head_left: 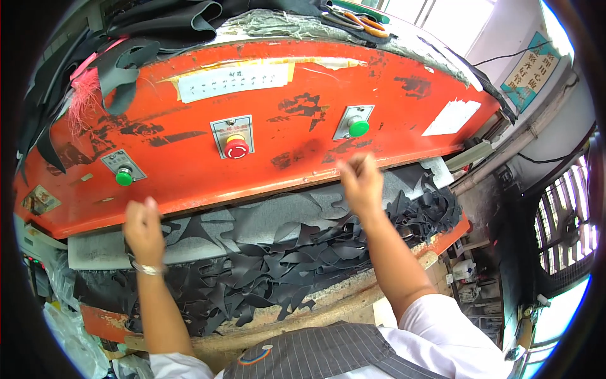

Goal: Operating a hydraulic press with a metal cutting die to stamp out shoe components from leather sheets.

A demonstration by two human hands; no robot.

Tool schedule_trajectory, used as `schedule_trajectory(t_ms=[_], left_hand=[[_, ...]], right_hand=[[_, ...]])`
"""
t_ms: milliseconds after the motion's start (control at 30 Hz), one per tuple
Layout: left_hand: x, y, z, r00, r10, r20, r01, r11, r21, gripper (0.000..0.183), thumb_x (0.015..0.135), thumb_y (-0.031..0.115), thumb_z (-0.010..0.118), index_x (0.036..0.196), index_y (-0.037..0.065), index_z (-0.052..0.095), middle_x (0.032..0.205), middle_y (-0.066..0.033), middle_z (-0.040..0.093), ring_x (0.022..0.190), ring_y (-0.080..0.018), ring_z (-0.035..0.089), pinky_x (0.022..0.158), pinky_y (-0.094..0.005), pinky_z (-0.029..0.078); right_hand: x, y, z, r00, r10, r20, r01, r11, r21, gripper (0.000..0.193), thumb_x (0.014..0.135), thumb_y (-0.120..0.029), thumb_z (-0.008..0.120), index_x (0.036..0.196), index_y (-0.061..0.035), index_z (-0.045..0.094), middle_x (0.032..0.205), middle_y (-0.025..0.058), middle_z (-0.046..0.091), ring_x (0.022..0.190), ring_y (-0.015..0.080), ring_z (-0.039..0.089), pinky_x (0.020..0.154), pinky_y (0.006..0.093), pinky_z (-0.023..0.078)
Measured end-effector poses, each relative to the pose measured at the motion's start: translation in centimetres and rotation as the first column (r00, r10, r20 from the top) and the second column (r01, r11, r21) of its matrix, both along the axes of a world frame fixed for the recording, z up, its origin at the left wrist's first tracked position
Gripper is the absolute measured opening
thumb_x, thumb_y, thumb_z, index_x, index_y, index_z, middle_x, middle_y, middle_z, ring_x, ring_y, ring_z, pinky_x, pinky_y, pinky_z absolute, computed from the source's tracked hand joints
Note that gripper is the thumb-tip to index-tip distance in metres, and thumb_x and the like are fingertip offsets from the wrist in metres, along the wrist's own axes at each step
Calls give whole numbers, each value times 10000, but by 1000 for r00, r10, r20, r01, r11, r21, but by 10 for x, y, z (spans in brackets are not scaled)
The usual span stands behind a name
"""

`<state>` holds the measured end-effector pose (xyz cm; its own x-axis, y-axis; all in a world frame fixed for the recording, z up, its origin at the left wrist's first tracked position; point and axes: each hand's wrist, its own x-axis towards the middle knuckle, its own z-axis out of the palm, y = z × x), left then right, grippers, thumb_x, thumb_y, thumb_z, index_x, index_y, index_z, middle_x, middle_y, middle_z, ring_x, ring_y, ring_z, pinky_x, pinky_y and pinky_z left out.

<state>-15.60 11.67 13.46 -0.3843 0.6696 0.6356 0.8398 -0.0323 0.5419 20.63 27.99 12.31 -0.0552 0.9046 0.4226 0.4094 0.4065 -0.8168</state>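
Observation:
My left hand is raised in front of the red machine panel, just below a green push button. It is slightly blurred, its fingers curled with nothing seen in them, and a bracelet circles the wrist. Below the second green push button hovers my right hand, also loosely closed and apparently holding nothing. Neither hand visibly touches a button. Between them on the panel sits a red emergency stop button. Dark leather scraps lie heaped beneath my hands, along the front of a pale grey cutting board.
Orange-handled scissors rest on top of the machine among cloth and dark leather sheets. Pink fringe hangs at the left. Clear plastic bags lie at lower left. A cluttered shelf stands at the right.

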Motion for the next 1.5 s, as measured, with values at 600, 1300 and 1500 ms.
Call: schedule_trajectory(t_ms=[600, 1300, 1500], left_hand=[[247, -160, -78, 947, -285, 150, 321, 809, -491, 119, 726, 241, 692, 744, 128, 725, 696, -25, 635, 684, -232, 611, 601, -347, 509], [318, -84, -59, 905, -56, 422, 221, 909, -353, 154, 795, 110, 704, 683, 17, 653, 694, -82, 652, 610, -210, 595, 612, -318, 470], [278, -78, -19, 909, 166, 382, -158, 986, -51, 214, 953, 146, 519, 1037, -17, 629, 948, -84, 637, 888, -165, 600, 789, -290, 467]], right_hand=[[61, -234, -72, 375, 729, 573, -796, 570, -203, 298, 653, -187, 708, 870, -17, 592, 830, 95, 564, 845, 260, 565, 728, 330, 495], [-5, 81, -86, 657, 377, 653, -317, 924, -215, 691, 689, -361, 766, 1275, -97, 514, 1268, 178, 494, 1180, 323, 445, 976, 425, 374], [49, 48, -45, 723, 466, 509, -682, 598, 421, 682, 497, -159, 801, 1130, -45, 576, 1235, 135, 519, 1069, 315, 514, 909, 421, 422]])
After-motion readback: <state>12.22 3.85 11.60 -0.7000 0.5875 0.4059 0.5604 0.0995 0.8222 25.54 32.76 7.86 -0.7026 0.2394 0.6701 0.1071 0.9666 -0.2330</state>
